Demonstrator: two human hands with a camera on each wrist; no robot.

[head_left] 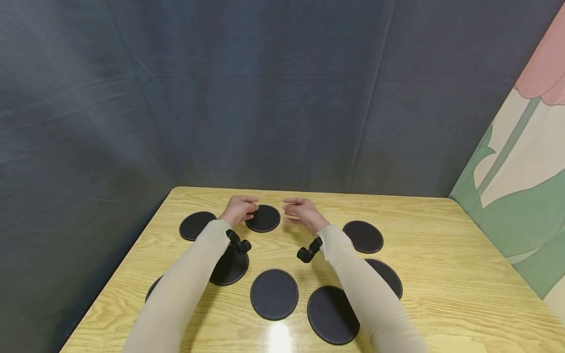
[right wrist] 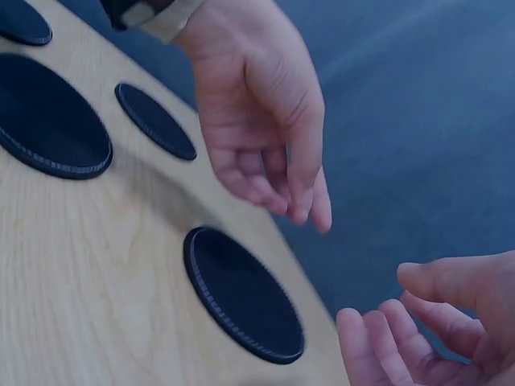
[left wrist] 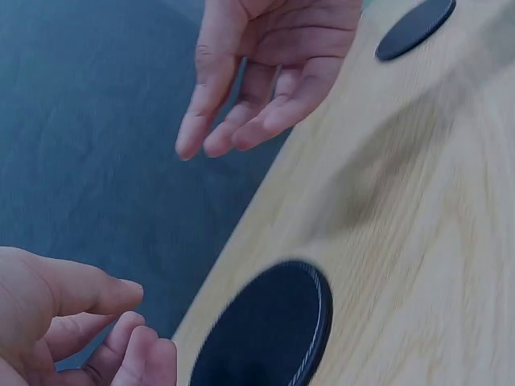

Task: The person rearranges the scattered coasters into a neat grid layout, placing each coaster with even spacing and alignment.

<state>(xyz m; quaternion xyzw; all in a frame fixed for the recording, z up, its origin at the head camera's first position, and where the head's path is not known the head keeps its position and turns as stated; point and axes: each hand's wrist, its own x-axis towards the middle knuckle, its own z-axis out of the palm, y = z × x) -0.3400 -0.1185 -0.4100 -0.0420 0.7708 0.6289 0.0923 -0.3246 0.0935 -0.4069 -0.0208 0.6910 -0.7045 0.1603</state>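
Observation:
My left hand (head_left: 240, 208) is held over the far part of the wooden table, its fingers loosely bent and nothing between them. It is nearest to a round black coaster (head_left: 263, 218) with a stitched edge, and overlaps its left side in the head view. Across from it, my right hand (head_left: 304, 214) hovers to the right of that coaster, fingers relaxed and holding nothing. Both palms face each other with a gap between. In the right wrist view the same coaster (right wrist: 245, 296) lies flat beneath the hands. The left wrist view shows the right hand (left wrist: 278, 72) raised above the tabletop.
More black coasters lie spread on the table (head_left: 441, 255): one at centre front (head_left: 274, 294), another at front right (head_left: 331, 316), others partly under the sleeves. A dark blue curtain (head_left: 273, 98) hangs behind the table; a flower-patterned cloth (head_left: 525, 196) is at right.

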